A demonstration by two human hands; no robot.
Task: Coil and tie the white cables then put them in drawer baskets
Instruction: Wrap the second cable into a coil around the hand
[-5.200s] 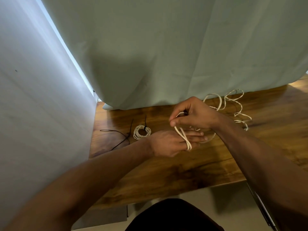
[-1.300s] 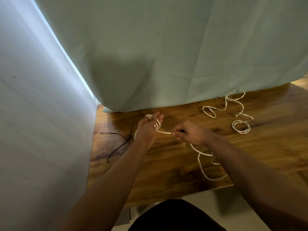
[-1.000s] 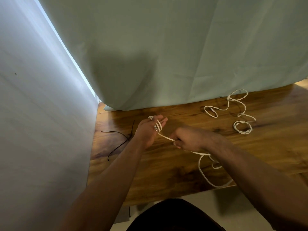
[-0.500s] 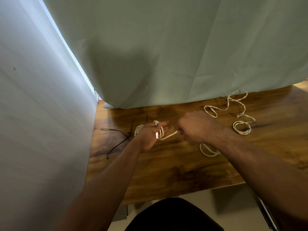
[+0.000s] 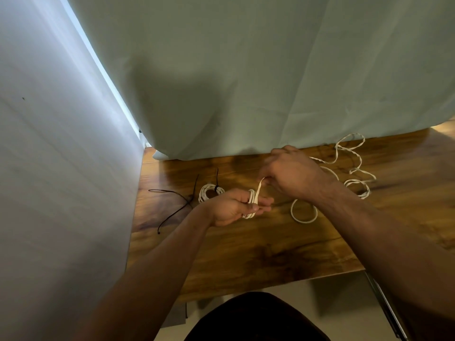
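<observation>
Left hand (image 5: 235, 206) grip clasps thin white cable (image 5: 252, 197) looped round its fingers. At its two o'clock, right hand (image 5: 293, 175) grip pinches that cable over a brown wooden bench (image 5: 246, 254).

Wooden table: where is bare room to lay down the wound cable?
Free: the near strip of the brown wooden table, between the forearms and the front edge. Crowded: thin black cable ties and a tied white cable coil at back left; loose white cable by the pale curtain at back right.

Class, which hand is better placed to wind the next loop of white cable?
Right. The right hand pinches the free strand; the left hand is occupied, coil wrapped round its fingers.
</observation>
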